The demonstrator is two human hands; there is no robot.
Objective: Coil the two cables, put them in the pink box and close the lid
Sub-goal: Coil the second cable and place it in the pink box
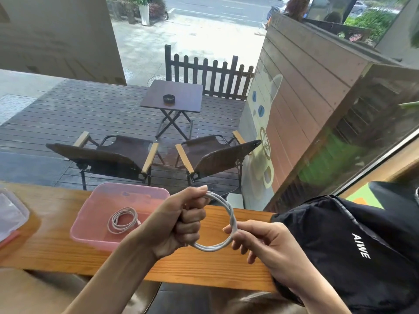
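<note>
One head-worn wide-angle view looks forward and down across a wooden counter (217, 266) close below. Beyond the counter it faces through a window onto a deck (68, 109) farther off. No second view is provided.

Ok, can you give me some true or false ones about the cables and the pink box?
1. One coiled cable already lies inside the pink box. True.
2. The lid is shut on the pink box. False: the box is open, and a clear lid lies off to its left.
3. Both hands hold the second cable. True: the left hand grips one side of the loop, the right hand pinches the other.
4. The second cable hangs down straight. False: it is wound into a ring.
5. A black bag sits left of the box. False: it is on the right.
</note>
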